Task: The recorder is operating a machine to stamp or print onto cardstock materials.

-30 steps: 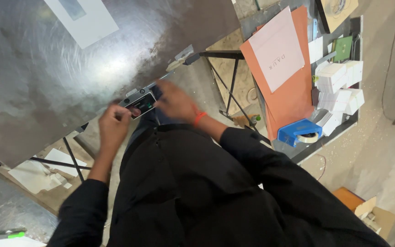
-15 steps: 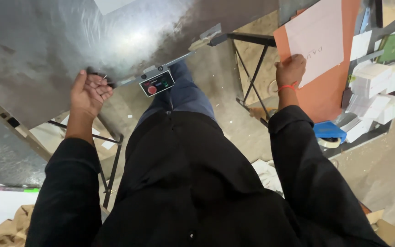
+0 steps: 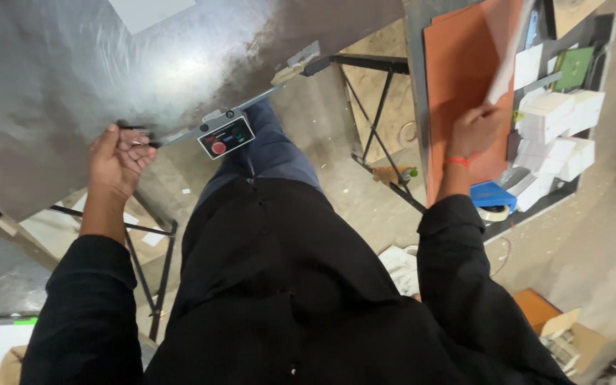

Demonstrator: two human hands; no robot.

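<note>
A: The left hand [image 3: 117,158] is curled at the front edge of the metal table [image 3: 51,78], fingers closed on a thin dark handle [image 3: 137,135] that sticks out there.

B: And the right hand [image 3: 473,130]?

A: It is out to the side, over the orange board [image 3: 458,85], pinching the lower end of a white sheet [image 3: 509,60]. The sheet is lifted and tilted, so its top edge stands off the board.

B: Where is the control box [image 3: 225,135]?

A: It is fixed under the table's edge, just right of the left hand but not touching it. It is black, with a red button and smaller ones beside it.

B: What lies near the board?

A: White boxes [image 3: 554,128] are stacked just right of it, with a green card [image 3: 574,68] above them. A blue tape holder [image 3: 492,196] sits below the right wrist, which wears an orange band [image 3: 456,161].
</note>
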